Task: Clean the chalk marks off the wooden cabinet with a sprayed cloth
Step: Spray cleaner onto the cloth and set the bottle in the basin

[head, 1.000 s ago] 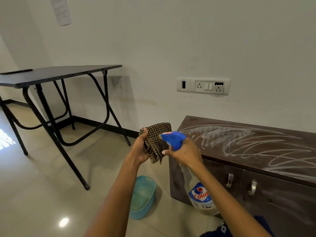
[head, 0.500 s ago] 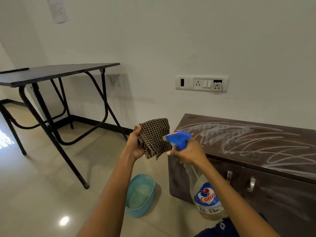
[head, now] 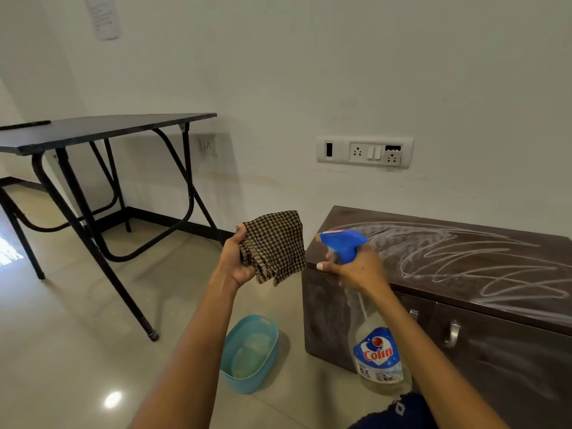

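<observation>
My left hand (head: 236,261) grips a brown checked cloth (head: 275,246) held up in front of me. My right hand (head: 359,269) grips the neck of a clear spray bottle (head: 379,357) with a blue trigger head (head: 342,241); the nozzle points left at the cloth, a short gap away. To the right stands the dark wooden cabinet (head: 346,320), its top covered with white chalk scribbles (head: 464,258). Fainter chalk smears show on its front doors.
A light blue plastic basin (head: 249,354) sits on the tiled floor below my hands, beside the cabinet's left side. A black folding table (head: 93,128) stands at the left. A switch and socket panel (head: 365,151) is on the white wall behind.
The cloth is spread a little wider in my left hand and stands slightly further from the nozzle. My view has shifted a little; both hands stay at about the same place.
</observation>
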